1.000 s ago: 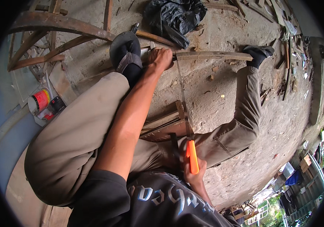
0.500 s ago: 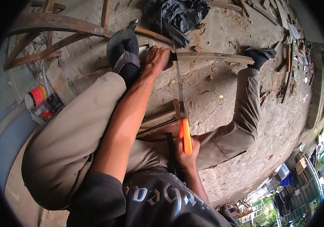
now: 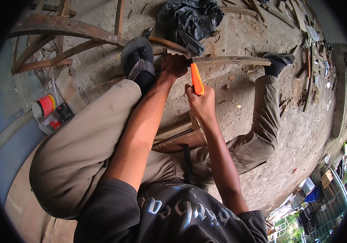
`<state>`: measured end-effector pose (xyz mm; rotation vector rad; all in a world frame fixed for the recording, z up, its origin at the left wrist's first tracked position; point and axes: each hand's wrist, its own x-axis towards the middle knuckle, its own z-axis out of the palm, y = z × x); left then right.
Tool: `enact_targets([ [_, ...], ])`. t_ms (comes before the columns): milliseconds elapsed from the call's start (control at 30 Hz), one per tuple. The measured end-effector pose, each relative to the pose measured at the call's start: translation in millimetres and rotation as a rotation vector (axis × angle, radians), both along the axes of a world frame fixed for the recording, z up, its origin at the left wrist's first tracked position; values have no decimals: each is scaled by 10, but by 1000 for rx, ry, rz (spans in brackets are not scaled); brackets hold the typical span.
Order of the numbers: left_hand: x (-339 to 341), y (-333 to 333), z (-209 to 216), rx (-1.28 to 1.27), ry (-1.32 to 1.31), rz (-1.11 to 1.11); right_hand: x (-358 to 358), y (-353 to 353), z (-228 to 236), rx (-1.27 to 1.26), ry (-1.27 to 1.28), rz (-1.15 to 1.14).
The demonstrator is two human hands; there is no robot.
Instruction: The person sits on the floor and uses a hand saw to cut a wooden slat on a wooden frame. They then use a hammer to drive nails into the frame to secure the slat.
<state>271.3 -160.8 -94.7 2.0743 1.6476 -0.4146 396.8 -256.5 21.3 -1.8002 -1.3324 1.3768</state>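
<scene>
My right hand (image 3: 202, 102) is closed round the orange handle of a handsaw (image 3: 197, 80), which points away from me. Most of its blade is hidden from sight ahead of the handle. My left hand (image 3: 175, 65), closed, grips a long, slightly curved strip of wood (image 3: 232, 61) at its left part, just beside the saw. From there the strip runs right to my right foot, where its far end rests against the ankle. My sandalled left foot (image 3: 137, 56) is close to the left of my left hand.
A crumpled black plastic bag (image 3: 193, 18) lies beyond the saw, near a wooden-handled tool (image 3: 169, 44). At the upper left stands a curved wooden frame (image 3: 68, 27). Paint cans (image 3: 45, 106) sit by the left wall. Wood scraps (image 3: 297, 16) litter the upper right.
My right hand has pushed the saw forward, away from my body, so its handle is now close to the wood strip. My left hand stays on the wood.
</scene>
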Motion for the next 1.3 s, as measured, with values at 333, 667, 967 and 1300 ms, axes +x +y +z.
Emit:
enact_targets([
  [333,-9,39,-125,-63,-2,-34,191,-360,-197,-13,117,-56],
  [667,-74,-108,-113,151,-151,239,685,-2127,1224,-104,-147,44],
  [967,-47,170,-261,196,-156,247,461,-2055,961,-24,-24,2],
  [1300,145,-258,-133,74,-284,84,816,-2255,1411,-61,-55,-22],
])
